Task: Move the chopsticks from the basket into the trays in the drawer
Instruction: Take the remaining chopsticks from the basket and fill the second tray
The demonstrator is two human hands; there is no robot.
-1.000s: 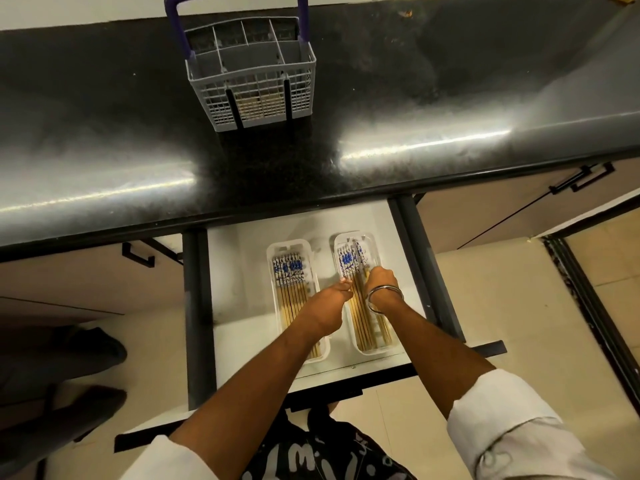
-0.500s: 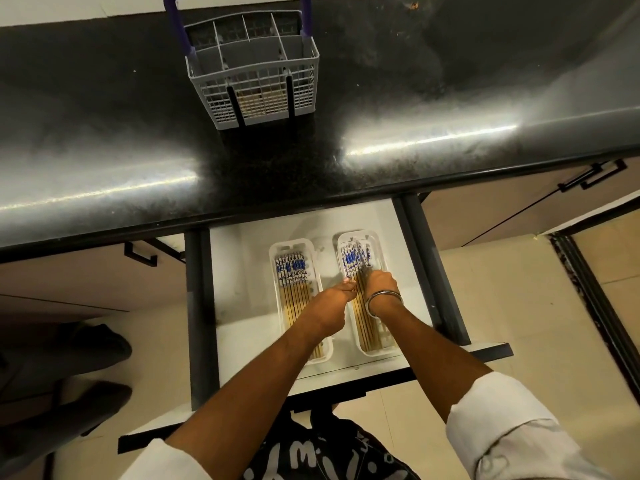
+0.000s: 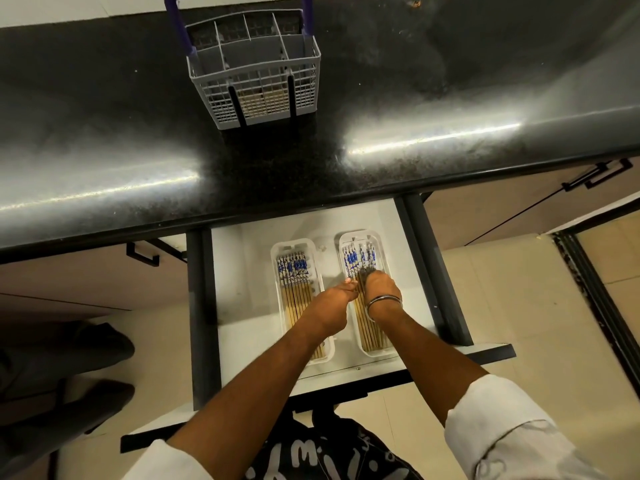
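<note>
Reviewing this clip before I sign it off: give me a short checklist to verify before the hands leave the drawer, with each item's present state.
1. Basket emptied of chopsticks: ok for the open compartments on view; lower part cannot tell.
2. Left tray chopsticks lying parallel, blue ends away from the person: ok.
3. Right tray chopsticks settled: not ok, both hands are at them.
4. Right hand grip released: not ok, its fingers curl over the bundle.
5. Left hand grip: cannot tell, fingertips hidden.
6. Drawer open: ok.
</note>
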